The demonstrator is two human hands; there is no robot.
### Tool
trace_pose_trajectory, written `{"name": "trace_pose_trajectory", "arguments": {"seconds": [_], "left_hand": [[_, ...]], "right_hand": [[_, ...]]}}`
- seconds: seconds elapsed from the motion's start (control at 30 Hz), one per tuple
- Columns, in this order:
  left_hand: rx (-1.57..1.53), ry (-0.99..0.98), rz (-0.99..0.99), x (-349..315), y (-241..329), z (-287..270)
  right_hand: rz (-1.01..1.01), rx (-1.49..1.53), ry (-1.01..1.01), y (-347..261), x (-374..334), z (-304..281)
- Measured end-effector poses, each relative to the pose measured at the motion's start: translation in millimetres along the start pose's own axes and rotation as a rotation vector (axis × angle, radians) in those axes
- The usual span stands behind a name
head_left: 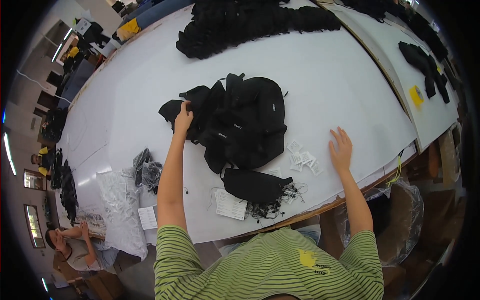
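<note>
A loose pile of black fabric bags (250, 110) with small white lettering lies on the white table in front of me. My left hand (183, 120) is at the pile's left side, its fingers closed on the edge of a black bag (171, 111); part of the grip is hidden. Off to the right, my right hand (341, 151) rests on the tabletop with fingers spread, holding nothing. Small white labels (303, 159) lie scattered between that hand and the pile. Nearer to me is a flat black pouch (255, 184), beside a tangle of black strings (266, 207).
A stack of white printed cards (230, 205) sits near the front edge. Plastic-wrapped goods (120, 205) stand at left, and a long black heap (250, 25) lies at the far side. A yellow tape roll (416, 95) is on the right-hand table. Another person (80, 247) sits at lower left.
</note>
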State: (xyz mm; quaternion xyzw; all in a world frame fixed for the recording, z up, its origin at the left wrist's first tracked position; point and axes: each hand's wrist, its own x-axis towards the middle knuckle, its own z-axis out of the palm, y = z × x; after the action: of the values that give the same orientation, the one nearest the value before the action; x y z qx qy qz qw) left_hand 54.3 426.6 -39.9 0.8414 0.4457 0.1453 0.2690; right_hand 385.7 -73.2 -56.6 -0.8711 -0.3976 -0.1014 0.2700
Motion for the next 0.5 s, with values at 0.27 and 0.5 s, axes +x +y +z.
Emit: {"name": "trace_pose_trajectory", "arguments": {"seconds": [0.27,0.5], "left_hand": [[0.448,-0.336,0.117,-13.7,-79.8,-4.8],[-0.915,-0.550,0.594,-271.9,250.2,-57.0]], "right_hand": [[-0.044,0.034,-0.105,-0.9,4.1,20.6],[0.113,0.339,-0.260,-62.4,-85.5,-51.2]]}}
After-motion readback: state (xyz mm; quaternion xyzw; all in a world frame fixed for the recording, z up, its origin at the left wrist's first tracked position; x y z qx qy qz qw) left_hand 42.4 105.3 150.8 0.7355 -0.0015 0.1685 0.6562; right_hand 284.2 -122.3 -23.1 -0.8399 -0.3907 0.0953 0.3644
